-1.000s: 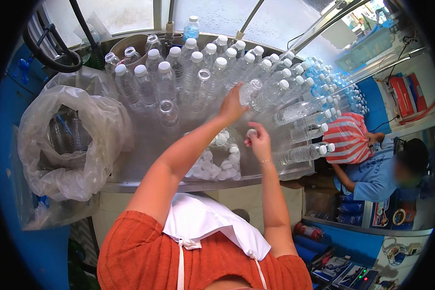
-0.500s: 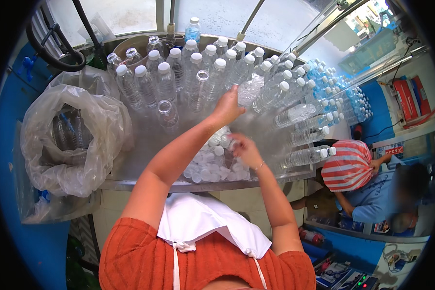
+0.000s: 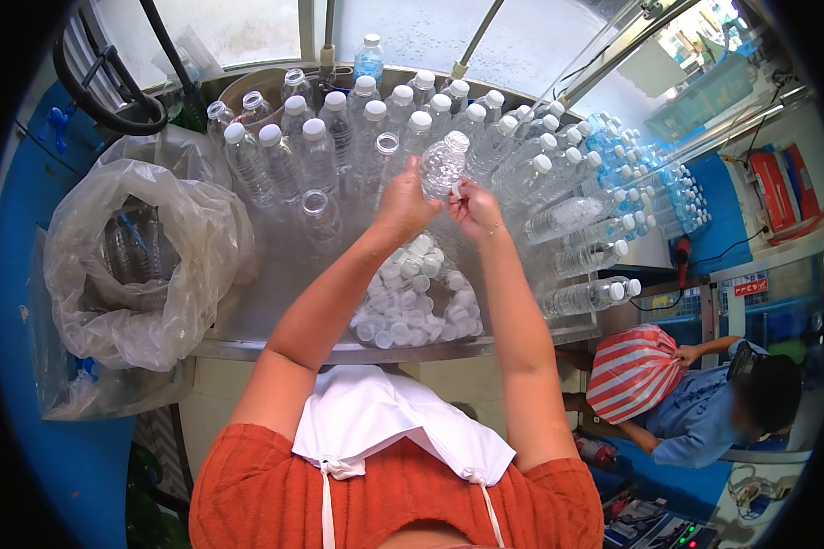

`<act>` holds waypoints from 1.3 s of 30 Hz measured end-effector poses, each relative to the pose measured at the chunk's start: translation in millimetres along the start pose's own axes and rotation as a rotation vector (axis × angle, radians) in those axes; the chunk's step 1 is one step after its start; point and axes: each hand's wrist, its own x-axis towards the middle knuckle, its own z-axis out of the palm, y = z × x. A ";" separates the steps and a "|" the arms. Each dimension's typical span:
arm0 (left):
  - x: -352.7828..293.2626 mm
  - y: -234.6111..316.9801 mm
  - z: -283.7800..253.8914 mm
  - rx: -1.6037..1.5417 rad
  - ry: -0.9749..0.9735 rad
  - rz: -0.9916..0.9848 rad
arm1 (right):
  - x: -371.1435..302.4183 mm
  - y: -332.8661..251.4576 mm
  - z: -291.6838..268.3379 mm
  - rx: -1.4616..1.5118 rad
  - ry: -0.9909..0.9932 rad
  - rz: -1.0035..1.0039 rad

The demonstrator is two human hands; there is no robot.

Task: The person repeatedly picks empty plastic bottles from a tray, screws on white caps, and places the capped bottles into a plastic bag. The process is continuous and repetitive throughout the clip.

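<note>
My left hand is wrapped round a clear plastic bottle, which leans with its neck up and to the right. Close by its lower side, my right hand pinches a small white cap between the fingertips. The bottle's mouth is too blurred to tell whether anything covers it. Below both hands, a clear bag of white caps lies at the counter's near edge. Beyond my hands, several capped bottles stand in rows, and an uncapped bottle stands apart nearer me.
To the left is a large clear plastic bag with bottles inside. Filled bottles line the metal counter's right side. Bottles with blue labels are packed farther right. A person there holds a red-and-white striped bag.
My right hand has moved up from the bag of caps to the bottle, carrying a cap. My left hand has drawn the bottle nearer and leftward. The other person's striped bag has shifted lower.
</note>
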 end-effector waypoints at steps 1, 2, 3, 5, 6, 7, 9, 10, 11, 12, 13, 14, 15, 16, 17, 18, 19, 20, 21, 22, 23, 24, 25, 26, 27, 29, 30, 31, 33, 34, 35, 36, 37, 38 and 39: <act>-0.7 0.0 -2.6 0.030 0.007 -0.016 | -5.0 -5.7 0.8 0.014 -0.025 0.019; -0.7 0.9 -3.9 0.030 -0.007 -0.009 | -9.9 -11.7 2.2 0.022 -0.024 0.040; -0.4 2.2 -3.9 0.030 -0.012 0.003 | -15.0 -18.3 3.8 0.039 -0.078 0.051; 1.3 6.0 -0.5 0.041 -0.027 0.035 | -25.5 -31.5 8.8 0.045 -0.064 0.074; 2.3 8.2 2.7 0.052 -0.035 0.050 | -32.9 -36.8 10.5 -0.011 -0.054 0.043; 3.2 10.3 6.3 0.063 -0.042 0.063 | -43.0 -42.2 10.0 -0.084 0.024 0.013; 6.5 13.9 13.2 0.052 -0.095 0.063 | -59.1 -46.5 11.5 -0.408 0.139 -0.116; 8.4 15.4 16.7 0.042 -0.107 0.077 | -66.5 -49.9 11.0 -0.660 0.173 -0.217; 10.0 16.7 19.6 0.051 -0.114 0.092 | -72.7 -51.9 10.7 -0.918 0.247 -0.296; 11.5 18.1 22.4 0.057 -0.106 0.120 | -78.1 -53.8 10.1 -0.951 0.270 -0.418; 12.9 19.2 24.5 0.063 -0.098 0.148 | -83.0 -56.5 9.3 -0.988 0.333 -0.521; 14.4 20.3 25.7 0.064 -0.114 0.135 | -86.2 -59.4 9.0 -1.020 0.392 -0.621; 15.4 21.3 26.5 0.066 -0.129 0.120 | -88.1 -62.1 9.4 -0.996 0.398 -0.727; 16.2 22.4 26.8 0.072 -0.148 0.100 | -89.3 -64.7 10.2 -0.965 0.402 -0.829; 16.8 23.4 26.6 0.058 -0.161 0.088 | -89.8 -67.1 11.6 -0.928 0.394 -0.945; 17.3 24.4 26.2 0.046 -0.175 0.072 | -89.6 -69.1 13.6 -0.902 0.399 -0.977; 17.6 25.2 25.6 0.028 -0.179 0.064 | -88.7 -70.7 16.4 -0.874 0.389 -1.024; 17.7 25.9 25.1 0.040 -0.182 0.064 | -87.6 -72.0 19.5 -0.835 0.391 -1.047; 17.7 26.4 24.5 0.047 -0.175 0.072 | -86.3 -72.8 23.2 -0.810 0.355 -1.096; 17.6 26.6 24.2 0.055 -0.169 0.075 | -84.8 -73.5 27.1 -0.776 0.333 -1.122; 17.6 26.5 23.9 0.050 -0.171 0.079 | -83.3 -74.0 31.3 -0.741 0.311 -1.147; 17.4 26.1 24.0 0.046 -0.174 0.078 | -81.5 -74.5 35.8 -0.732 0.283 -1.159; 17.1 25.2 24.1 0.043 -0.177 0.077 | -79.8 -75.0 40.6 -0.723 0.255 -1.170; 16.3 23.9 24.4 0.059 -0.150 0.110 | -78.7 -74.6 45.5 -0.705 0.219 -1.178; 14.7 22.3 24.9 0.075 -0.122 0.142 | -78.9 -73.1 49.9 -0.868 0.225 -1.208; 9.8 17.4 25.1 0.072 -0.098 0.182 | -82.3 -66.8 58.3 -1.167 0.205 -1.258; 5.3 14.2 24.5 0.052 -0.104 0.189 | -85.1 -62.0 62.2 -1.217 0.218 -1.315; -0.2 10.9 24.2 0.030 -0.101 0.203 | -88.9 -56.4 65.4 -1.255 0.217 -1.376; -14.2 3.3 20.1 -0.007 -0.022 0.257 | -96.2 -42.5 71.4 -1.264 0.177 -1.401; -22.8 -0.3 17.5 -0.023 0.009 0.277 | -99.8 -34.7 73.9 -1.240 0.141 -1.366; -32.7 -3.7 13.4 -0.038 0.037 0.256 | -100.5 -29.4 76.8 -1.207 0.086 -1.344; -44.0 -7.3 7.5 -0.047 0.056 0.222 | -99.0 -24.9 80.6 -1.017 0.020 -1.261; -55.7 -10.4 -0.1 -0.055 0.076 0.187 | -96.3 -21.6 84.7 -0.821 -0.061 -1.181; -68.0 -12.6 -8.3 -0.081 0.064 0.179 | -92.6 -17.4 89.6 -0.627 -0.136 -1.093; -81.8 -14.4 -17.9 -0.106 0.049 0.172 | -85.0 -13.4 96.5 -0.777 -0.019 -1.038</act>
